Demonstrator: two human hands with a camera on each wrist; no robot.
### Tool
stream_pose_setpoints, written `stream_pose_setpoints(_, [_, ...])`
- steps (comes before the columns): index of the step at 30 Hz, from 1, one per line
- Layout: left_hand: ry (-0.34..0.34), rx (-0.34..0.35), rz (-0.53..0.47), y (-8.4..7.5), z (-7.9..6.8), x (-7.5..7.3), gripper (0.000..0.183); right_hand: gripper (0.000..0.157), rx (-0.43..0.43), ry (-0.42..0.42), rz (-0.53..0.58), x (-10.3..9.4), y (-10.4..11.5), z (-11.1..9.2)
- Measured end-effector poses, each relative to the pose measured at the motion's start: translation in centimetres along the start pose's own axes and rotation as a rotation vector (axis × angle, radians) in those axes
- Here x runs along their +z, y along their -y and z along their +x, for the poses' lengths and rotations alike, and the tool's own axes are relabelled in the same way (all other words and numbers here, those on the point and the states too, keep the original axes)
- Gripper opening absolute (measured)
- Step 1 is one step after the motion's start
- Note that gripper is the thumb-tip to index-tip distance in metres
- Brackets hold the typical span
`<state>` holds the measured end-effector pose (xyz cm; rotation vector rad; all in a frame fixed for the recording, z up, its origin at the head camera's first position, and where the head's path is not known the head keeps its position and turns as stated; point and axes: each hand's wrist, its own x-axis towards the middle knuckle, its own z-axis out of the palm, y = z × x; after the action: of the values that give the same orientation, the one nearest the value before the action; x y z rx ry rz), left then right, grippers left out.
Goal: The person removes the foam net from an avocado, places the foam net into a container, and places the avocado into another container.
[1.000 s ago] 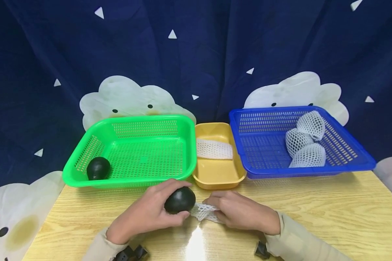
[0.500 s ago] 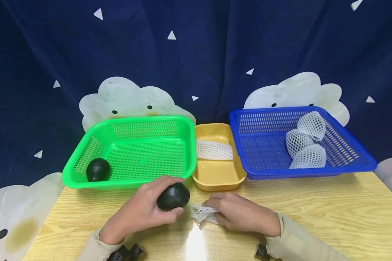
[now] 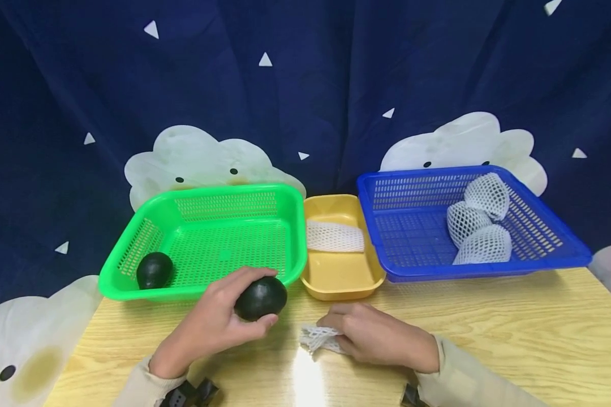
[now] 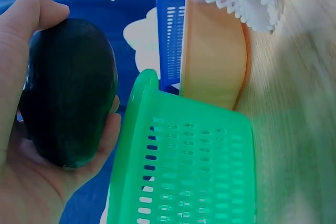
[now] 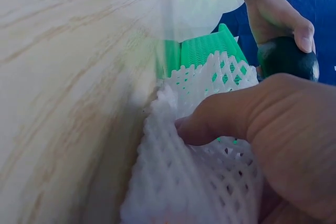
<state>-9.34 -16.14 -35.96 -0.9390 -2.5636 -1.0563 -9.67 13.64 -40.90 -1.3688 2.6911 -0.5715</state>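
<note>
My left hand (image 3: 216, 319) grips a dark, smooth avocado (image 3: 261, 298) between thumb and fingers, above the table by the green basket's near right corner. In the left wrist view this avocado (image 4: 71, 93) is bare. My right hand (image 3: 377, 334) pinches a white foam net sleeve (image 3: 318, 337) low over the table, in front of the yellow tray. From the right wrist the sleeve (image 5: 184, 166) looks hollow, its mesh end open, with the thumb pressing into it. Another dark avocado (image 3: 154, 270) lies in the left end of the green basket (image 3: 224, 288).
A yellow tray (image 3: 341, 291) holding a flat foam net sleeve (image 3: 334, 236) stands between the two baskets. In the blue basket (image 3: 412, 270) on the right sit several net-wrapped fruits (image 3: 485, 245). A dark blue curtain (image 3: 326, 73) hangs behind the wooden table (image 3: 489, 316).
The avocado has come away from the sleeve's end as my left hand moved left and slightly back toward the green basket. My right hand has stayed in place with the sleeve.
</note>
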Motion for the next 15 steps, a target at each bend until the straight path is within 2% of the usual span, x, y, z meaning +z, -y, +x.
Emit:
stream_pose_setpoints(8, [-0.008,-0.002,0.009,0.1,0.8,-0.2,0.061,0.024,-0.020,-0.018,-0.011,0.1,0.2,-0.1])
stream_pose_setpoints(15, [-0.029,0.024,0.038,0.4,1.8,-0.5,0.059,0.025,-0.039,-0.038,-0.022,0.1,0.4,-0.1])
